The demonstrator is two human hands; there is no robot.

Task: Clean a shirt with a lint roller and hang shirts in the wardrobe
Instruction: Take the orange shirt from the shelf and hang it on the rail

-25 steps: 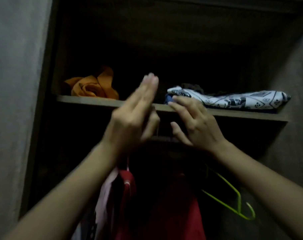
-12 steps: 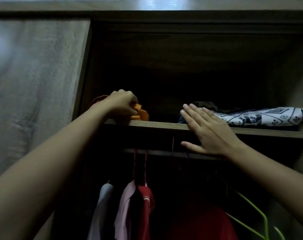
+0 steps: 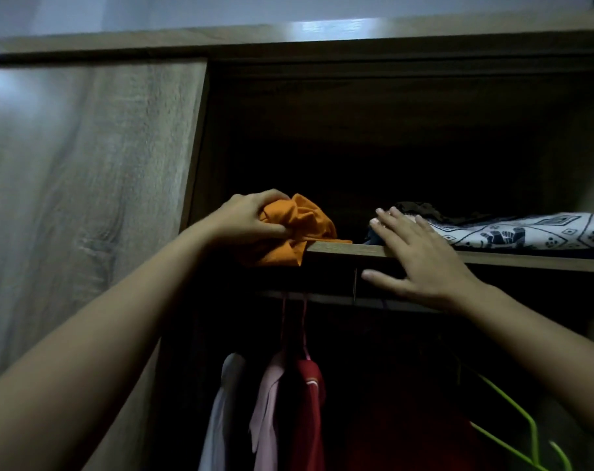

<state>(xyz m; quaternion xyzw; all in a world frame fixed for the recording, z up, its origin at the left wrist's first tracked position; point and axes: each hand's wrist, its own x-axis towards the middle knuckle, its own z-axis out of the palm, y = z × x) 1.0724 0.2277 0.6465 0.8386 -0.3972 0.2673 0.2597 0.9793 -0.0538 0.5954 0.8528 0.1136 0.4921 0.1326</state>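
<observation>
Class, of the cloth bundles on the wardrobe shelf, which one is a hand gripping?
The orange cloth, bunched in the left hand and spilling over the shelf edge. The patterned cloth lies folded, ungripped, beside the flat right hand.

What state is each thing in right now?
Left hand: grips orange cloth.
Right hand: flat, fingers straight, on shelf edge.
Orange cloth: bunched, partly over shelf edge.
Patterned cloth: folded, on shelf.
Red shirt: hanging.
Green hanger: no garment on it.
</observation>
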